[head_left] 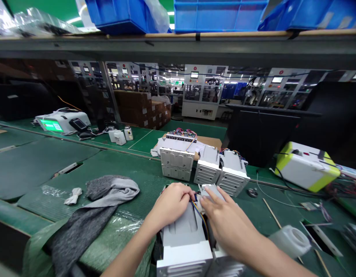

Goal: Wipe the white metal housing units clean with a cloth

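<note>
A grey plastic module (182,234) with a white ribbed front lies on the green mat right in front of me. Coloured wires (201,215) run down its middle. My left hand (170,206) curls over the module's far left edge, fingers bent down onto it beside the wires. My right hand (224,221) lies over a second grey part (213,191) next to the first, index finger stretched forward and pressing on it. What the fingers pinch, if anything, is hidden.
Three similar white-grey modules (178,161) (208,167) (234,175) stand just beyond my hands. A grey cloth (108,192) lies left, a white roll (291,240) right. A white-and-yellow box (306,165) sits far right, a scale-like device (61,121) far left. Blue bins (218,15) line the shelf above.
</note>
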`<action>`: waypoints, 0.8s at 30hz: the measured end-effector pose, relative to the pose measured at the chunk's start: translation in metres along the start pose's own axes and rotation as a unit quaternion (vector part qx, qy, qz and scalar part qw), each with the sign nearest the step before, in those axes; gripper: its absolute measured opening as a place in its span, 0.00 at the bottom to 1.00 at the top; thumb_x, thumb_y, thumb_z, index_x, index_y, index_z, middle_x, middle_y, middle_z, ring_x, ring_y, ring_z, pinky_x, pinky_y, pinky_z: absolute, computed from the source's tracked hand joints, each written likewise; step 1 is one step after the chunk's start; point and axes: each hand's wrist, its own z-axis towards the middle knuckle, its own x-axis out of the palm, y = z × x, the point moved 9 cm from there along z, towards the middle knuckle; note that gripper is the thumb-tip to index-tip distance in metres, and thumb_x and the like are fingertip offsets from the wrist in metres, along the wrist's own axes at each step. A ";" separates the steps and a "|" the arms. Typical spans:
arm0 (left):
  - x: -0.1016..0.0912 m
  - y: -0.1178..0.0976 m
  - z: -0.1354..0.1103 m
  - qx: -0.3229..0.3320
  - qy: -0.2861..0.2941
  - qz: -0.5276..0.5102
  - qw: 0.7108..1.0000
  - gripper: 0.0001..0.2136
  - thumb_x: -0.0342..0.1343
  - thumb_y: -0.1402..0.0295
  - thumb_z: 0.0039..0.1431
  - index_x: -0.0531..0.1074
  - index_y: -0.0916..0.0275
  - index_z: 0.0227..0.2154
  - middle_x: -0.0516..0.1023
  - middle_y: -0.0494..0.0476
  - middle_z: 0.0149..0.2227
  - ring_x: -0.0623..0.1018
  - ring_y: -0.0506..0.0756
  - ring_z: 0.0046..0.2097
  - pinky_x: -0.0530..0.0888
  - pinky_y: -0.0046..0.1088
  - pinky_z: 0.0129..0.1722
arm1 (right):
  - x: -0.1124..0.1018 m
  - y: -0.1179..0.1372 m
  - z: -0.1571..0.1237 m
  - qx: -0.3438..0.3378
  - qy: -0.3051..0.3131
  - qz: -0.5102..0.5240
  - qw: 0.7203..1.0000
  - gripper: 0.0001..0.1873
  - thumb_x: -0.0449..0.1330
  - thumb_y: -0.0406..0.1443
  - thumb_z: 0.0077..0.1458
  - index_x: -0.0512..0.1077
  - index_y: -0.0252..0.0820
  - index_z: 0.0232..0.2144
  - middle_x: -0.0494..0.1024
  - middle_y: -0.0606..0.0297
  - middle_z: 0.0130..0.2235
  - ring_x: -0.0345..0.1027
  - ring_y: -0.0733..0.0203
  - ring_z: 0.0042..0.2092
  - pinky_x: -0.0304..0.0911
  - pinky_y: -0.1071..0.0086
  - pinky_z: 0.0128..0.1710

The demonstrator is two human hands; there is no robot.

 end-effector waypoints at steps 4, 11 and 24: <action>-0.002 -0.003 -0.001 0.000 0.003 -0.011 1.000 0.17 0.44 0.75 0.56 0.80 0.58 0.32 0.82 0.52 0.41 0.78 0.56 0.47 0.70 0.29 0.50 | -0.023 -0.051 0.000 0.084 -0.019 0.010 0.996 0.22 0.45 0.32 0.63 0.75 0.41 0.51 0.71 0.55 0.58 0.59 0.47 0.63 0.60 0.47 0.60; -0.007 -0.003 -0.001 -0.007 -0.009 -0.056 0.998 0.20 0.43 0.76 0.57 0.79 0.58 0.41 0.81 0.52 0.45 0.78 0.56 0.48 0.70 0.31 0.51 | -0.038 -0.075 -0.099 0.120 -0.176 -0.091 0.973 0.23 0.49 0.36 0.61 0.72 0.40 0.55 0.71 0.56 0.57 0.66 0.41 0.58 0.70 0.46 0.52; -0.013 -0.001 -0.002 0.009 -0.046 -0.109 0.993 0.14 0.47 0.76 0.59 0.78 0.58 0.36 0.82 0.48 0.39 0.79 0.53 0.42 0.70 0.26 0.44 | 0.006 -0.054 -0.101 0.013 -0.175 0.109 0.979 0.26 0.50 0.31 0.61 0.65 0.48 0.61 0.68 0.63 0.59 0.64 0.54 0.59 0.62 0.58 0.60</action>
